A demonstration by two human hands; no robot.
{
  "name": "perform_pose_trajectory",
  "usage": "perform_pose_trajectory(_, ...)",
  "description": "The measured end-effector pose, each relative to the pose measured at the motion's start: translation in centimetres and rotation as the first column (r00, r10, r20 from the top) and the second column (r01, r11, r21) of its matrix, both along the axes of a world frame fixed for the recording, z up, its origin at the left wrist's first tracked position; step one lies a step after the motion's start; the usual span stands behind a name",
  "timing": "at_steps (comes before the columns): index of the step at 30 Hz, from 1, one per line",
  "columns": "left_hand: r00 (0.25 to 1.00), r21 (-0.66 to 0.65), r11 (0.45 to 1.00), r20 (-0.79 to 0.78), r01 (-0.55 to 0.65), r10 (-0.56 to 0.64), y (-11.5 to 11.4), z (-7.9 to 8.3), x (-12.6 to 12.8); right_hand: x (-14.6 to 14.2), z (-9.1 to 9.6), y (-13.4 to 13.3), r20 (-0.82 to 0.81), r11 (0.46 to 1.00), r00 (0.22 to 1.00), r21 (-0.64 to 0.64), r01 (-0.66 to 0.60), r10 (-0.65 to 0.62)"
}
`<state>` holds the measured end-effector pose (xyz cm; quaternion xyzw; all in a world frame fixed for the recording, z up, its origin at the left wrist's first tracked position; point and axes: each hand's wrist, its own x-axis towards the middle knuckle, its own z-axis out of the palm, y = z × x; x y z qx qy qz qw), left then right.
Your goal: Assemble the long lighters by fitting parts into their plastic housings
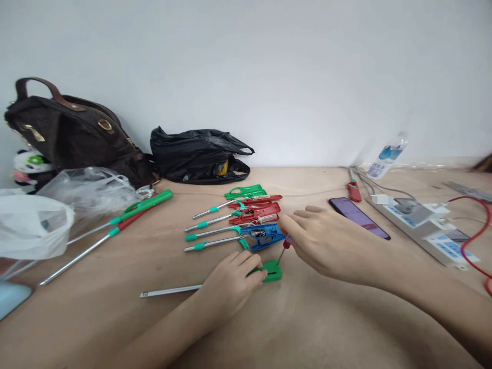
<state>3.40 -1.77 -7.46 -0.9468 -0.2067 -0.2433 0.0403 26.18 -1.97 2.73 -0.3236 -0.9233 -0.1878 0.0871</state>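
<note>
My left hand (230, 284) is closed over a long-nozzle lighter with a green handle (272, 270); its metal tube (171, 291) sticks out to the left on the wooden table (326, 318). My right hand (326, 241) pinches a small red-handled screwdriver (284, 248), whose tip touches the green handle. Just beyond lie several more lighters in a row, a blue one (265, 234) nearest, then red ones (257, 212) and a green one (246, 192).
Two longer lighters (126, 218) lie at left beside clear and white plastic bags (34, 225). A brown handbag (73, 130) and a black bag (200, 154) stand against the wall. A phone (359, 218), a power strip (423, 225), cables and a bottle (388, 154) sit at right.
</note>
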Motion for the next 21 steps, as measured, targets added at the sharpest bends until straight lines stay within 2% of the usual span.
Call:
perform_pose_trajectory(3, 1.0, 0.002, 1.0, -0.002, 0.003, -0.003, 0.1, -0.1, 0.0, -0.3, 0.0, 0.1, 0.068, 1.0, 0.998, 0.03, 0.007, -0.009)
perform_pose_trajectory(6, 1.0, -0.004, 1.0, -0.01, 0.003, -0.003, 0.1, -0.1, 0.0, -0.9, 0.1, -0.1, 0.095, 0.997, 0.993, 0.046, 0.066, -0.07)
perform_pose_trajectory(12, 1.0, -0.002, 1.0, -0.016, 0.003, -0.003, 0.0, 0.0, -0.1, -1.4, 0.9, -0.1, 0.127, 0.994, 0.991, -0.088, 0.062, -0.051)
perform_pose_trajectory(17, 1.0, -0.002, 1.0, -0.011, 0.009, -0.009, 0.1, 0.0, 0.0, -2.2, 1.0, 0.0, 0.185, 0.989, 0.972, -0.006, 0.151, -0.147)
perform_pose_trajectory(21, 1.0, -0.012, 1.0, -0.022, 0.012, -0.012, 0.1, 0.0, -0.1, -2.2, 1.4, -0.4, 0.178, 0.993, 0.978, -0.011, 0.115, -0.111)
